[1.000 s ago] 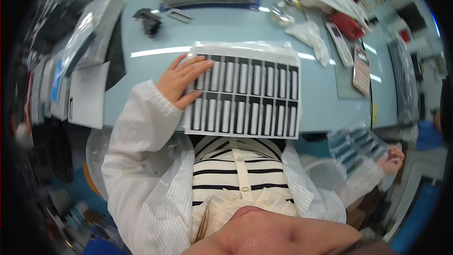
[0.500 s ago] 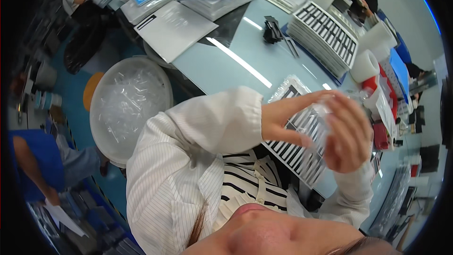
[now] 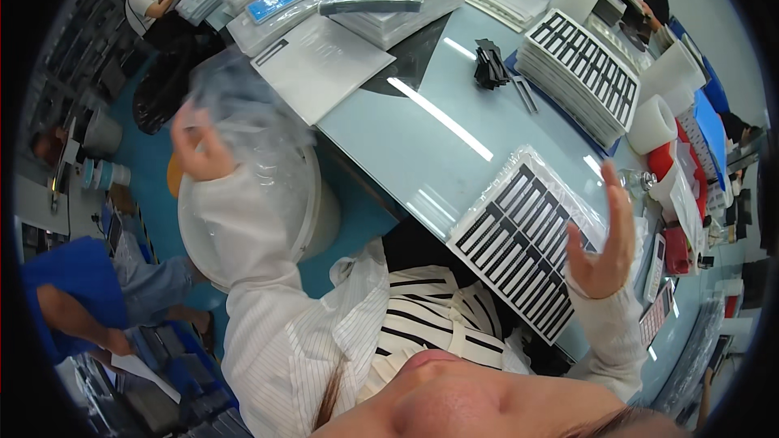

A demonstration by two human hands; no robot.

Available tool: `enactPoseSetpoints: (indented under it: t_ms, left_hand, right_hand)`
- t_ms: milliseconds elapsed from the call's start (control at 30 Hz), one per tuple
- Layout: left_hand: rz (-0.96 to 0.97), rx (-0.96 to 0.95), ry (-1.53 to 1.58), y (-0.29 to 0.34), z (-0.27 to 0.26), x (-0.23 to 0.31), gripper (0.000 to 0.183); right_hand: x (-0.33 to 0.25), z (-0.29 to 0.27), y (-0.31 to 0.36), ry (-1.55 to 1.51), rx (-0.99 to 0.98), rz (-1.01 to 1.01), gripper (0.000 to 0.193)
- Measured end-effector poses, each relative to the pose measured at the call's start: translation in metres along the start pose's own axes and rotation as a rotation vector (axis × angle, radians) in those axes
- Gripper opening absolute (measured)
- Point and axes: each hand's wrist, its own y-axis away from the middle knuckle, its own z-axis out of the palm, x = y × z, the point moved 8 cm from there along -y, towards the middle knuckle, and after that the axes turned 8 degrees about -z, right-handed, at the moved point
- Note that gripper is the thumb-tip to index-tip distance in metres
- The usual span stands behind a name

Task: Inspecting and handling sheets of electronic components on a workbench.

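My left hand [image 3: 200, 150] is stretched out over a large white bin [image 3: 326, 215] at the left, fingers curled and partly smeared by motion. A crumpled clear plastic film [image 3: 256, 101] trails from its fingers above the bin's rim. My right hand [image 3: 604, 247] is raised over the near right part of the table, fingers apart and holding nothing. Below and left of it lies a white sheet with black panels and white strips [image 3: 515, 247], at the table's near edge. Clear plastic shows along that sheet's far side.
Farther back are a tall stack of similar sheets [image 3: 580, 73], black clips [image 3: 490, 65] and white rolls [image 3: 652, 124]. Plastic-wrapped packs [image 3: 398, 12] and a flat white pack [image 3: 316, 65] lie at the far left. A person in blue [image 3: 77, 292] stands at left; others sit farther off.
My left hand has swung from above the sheet out to the bin, with clear film trailing. My right hand has separated from it and opened. The printed sheet is now uncovered.
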Motion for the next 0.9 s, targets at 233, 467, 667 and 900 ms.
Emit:
enactPoseSetpoints:
  t_ms: [233,467,667,900]
  left_hand:
    - [-0.711,-0.695,-1.446,0.069,-0.122,-0.421,0.034]
    - [-0.760,-0.214,-0.753,0.077,-0.137,-0.429,0.068]
    - [-0.281,0.108,-1.152,-0.051,-0.174,-0.304,0.051]
    - [0.219,-0.708,-0.121,0.037,0.101,0.031,0.007]
  right_hand:
    - [0.062,-0.055,0.072,0.200,0.134,0.332,0.062]
    - [0.083,-0.063,0.115,0.269,0.114,0.508,0.057]
    - [0.095,-0.055,0.136,0.217,0.118,0.522,0.036]
    - [0.124,-0.039,0.192,0.060,0.041,0.884,0.016]
